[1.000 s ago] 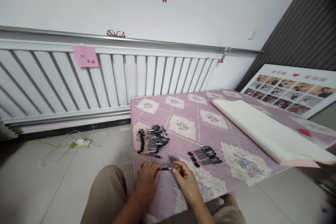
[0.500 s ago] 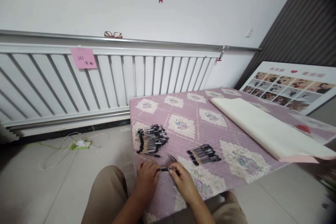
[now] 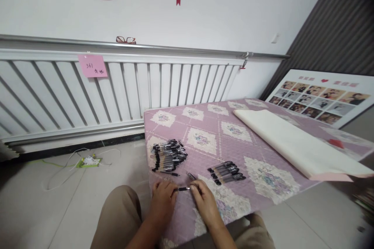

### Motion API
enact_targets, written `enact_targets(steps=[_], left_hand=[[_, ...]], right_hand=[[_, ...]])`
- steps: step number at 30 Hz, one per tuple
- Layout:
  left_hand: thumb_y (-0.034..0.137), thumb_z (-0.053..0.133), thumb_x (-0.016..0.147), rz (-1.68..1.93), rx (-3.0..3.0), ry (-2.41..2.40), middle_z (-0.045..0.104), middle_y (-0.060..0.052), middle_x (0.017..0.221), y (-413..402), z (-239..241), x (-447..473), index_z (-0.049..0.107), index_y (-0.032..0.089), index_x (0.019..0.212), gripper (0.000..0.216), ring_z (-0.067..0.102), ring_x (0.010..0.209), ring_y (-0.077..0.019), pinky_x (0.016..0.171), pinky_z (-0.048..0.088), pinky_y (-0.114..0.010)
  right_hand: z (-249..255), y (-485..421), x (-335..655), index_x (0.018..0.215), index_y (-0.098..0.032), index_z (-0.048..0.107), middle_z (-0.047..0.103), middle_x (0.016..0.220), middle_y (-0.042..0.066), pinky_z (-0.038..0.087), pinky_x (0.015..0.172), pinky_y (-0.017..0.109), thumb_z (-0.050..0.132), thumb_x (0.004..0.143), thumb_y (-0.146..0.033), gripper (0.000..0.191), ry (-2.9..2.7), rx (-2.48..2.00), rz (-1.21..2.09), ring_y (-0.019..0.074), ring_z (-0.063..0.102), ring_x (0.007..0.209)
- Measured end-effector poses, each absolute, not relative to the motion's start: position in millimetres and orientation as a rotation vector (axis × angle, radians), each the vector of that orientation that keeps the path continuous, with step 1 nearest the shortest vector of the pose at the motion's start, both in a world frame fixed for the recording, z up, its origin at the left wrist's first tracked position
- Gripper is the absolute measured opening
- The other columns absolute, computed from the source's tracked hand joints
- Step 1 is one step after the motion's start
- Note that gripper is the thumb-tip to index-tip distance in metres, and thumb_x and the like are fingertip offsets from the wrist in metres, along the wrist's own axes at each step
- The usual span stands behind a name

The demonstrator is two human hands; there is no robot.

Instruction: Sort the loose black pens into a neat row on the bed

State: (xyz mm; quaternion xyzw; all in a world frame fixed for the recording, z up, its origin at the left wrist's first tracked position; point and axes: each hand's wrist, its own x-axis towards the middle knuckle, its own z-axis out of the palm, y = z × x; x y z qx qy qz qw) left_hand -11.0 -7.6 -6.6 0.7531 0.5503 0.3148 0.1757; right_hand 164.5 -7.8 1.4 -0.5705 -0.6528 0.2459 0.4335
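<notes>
My left hand (image 3: 163, 201) and my right hand (image 3: 205, 203) rest at the near edge of a low table under a pink patterned cloth (image 3: 210, 124). Both are closed, pinching the two ends of one black pen (image 3: 184, 189) that lies level between them. A small pen part (image 3: 191, 176) lies just beyond the fingers. Further left on the cloth is a heap of several black pens (image 3: 168, 155). To the right, a neat row of several pens (image 3: 226, 172) lies side by side.
A long roll of cream paper (image 3: 292, 146) lies across the table's right side. A white radiator (image 3: 117, 89) with a pink note (image 3: 92, 65) runs along the wall; red glasses (image 3: 126, 40) sit on its top. A photo board (image 3: 318, 97) leans at right. Cables lie on the floor.
The hands stay almost still on the pen; the right hand has shifted slightly toward the left hand. The view has drifted a little.
</notes>
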Motion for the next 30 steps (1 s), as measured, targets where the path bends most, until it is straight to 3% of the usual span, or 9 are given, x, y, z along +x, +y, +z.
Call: enact_targets(steps=[4, 8, 14, 21, 26, 30], left_hand=[[0.015, 0.048, 0.082, 0.921, 2.136, 1.576, 0.067, -0.001, 0.096, -7.8, -9.3, -12.0, 0.062, 0.025, 0.096, 0.022, 0.057, 0.095, -0.0197, 0.094, 0.033, -0.042], [0.016, 0.047, 0.083, 0.897, 2.136, 1.588, 0.067, -0.001, 0.097, -7.5, -11.0, -12.4, 0.062, 0.025, 0.097, 0.022, 0.058, 0.094, -0.02, 0.093, 0.035, -0.042], [0.017, 0.047, 0.085, 0.863, 2.141, 1.587, 0.067, -0.002, 0.099, -7.1, -5.9, -11.5, 0.063, 0.026, 0.103, 0.026, 0.058, 0.094, -0.0208, 0.089, 0.037, -0.041], [0.02, 0.044, 0.087, 0.905, 2.165, 1.581, 0.066, -0.002, 0.1, -7.9, -3.8, -13.4, 0.062, 0.027, 0.105, 0.026, 0.057, 0.096, -0.0199, 0.09, 0.037, -0.04], [0.017, 0.045, 0.085, 0.923, 2.164, 1.589, 0.066, -0.002, 0.099, -7.6, -5.5, -13.2, 0.062, 0.026, 0.102, 0.026, 0.057, 0.095, -0.0193, 0.09, 0.036, -0.039], [0.016, 0.047, 0.084, 0.919, 2.154, 1.611, 0.066, -0.001, 0.098, -7.9, -5.6, -12.7, 0.063, 0.027, 0.101, 0.026, 0.056, 0.096, -0.0199, 0.091, 0.035, -0.039]], right_hand=[[-10.9, 0.3, 167.0, 0.095, -0.018, 0.061, 0.064, 0.093, 0.009, 0.046, 0.082, 0.035, 0.048, 0.085, -0.033, 0.022, -1.442, -1.551, 0.427, 0.022, 0.058, 0.09], [-15.0, 13.2, 164.1, 0.108, -0.017, 0.059, 0.061, 0.104, 0.012, 0.044, 0.09, 0.038, 0.049, 0.082, -0.026, 0.029, -1.622, -1.621, 0.211, 0.0239, 0.055, 0.099], [-7.4, 22.9, 162.0, 0.095, -0.019, 0.064, 0.064, 0.092, 0.01, 0.045, 0.085, 0.036, 0.048, 0.079, -0.017, 0.023, -1.808, -1.716, 0.146, 0.0234, 0.058, 0.09], [-6.1, 9.2, 171.3, 0.098, -0.02, 0.062, 0.067, 0.098, 0.008, 0.046, 0.085, 0.034, 0.043, 0.086, -0.034, 0.026, -1.565, -1.582, 0.442, 0.0214, 0.061, 0.092], [-7.0, 10.3, 178.1, 0.092, -0.018, 0.064, 0.07, 0.088, 0.007, 0.049, 0.075, 0.032, 0.056, 0.078, -0.041, 0.027, -1.356, -1.455, 0.704, 0.0207, 0.063, 0.081], [-9.8, 10.5, 185.6, 0.091, -0.017, 0.065, 0.07, 0.093, 0.009, 0.048, 0.081, 0.036, 0.064, 0.07, -0.039, 0.031, -1.248, -1.391, 0.805, 0.0228, 0.063, 0.087]])
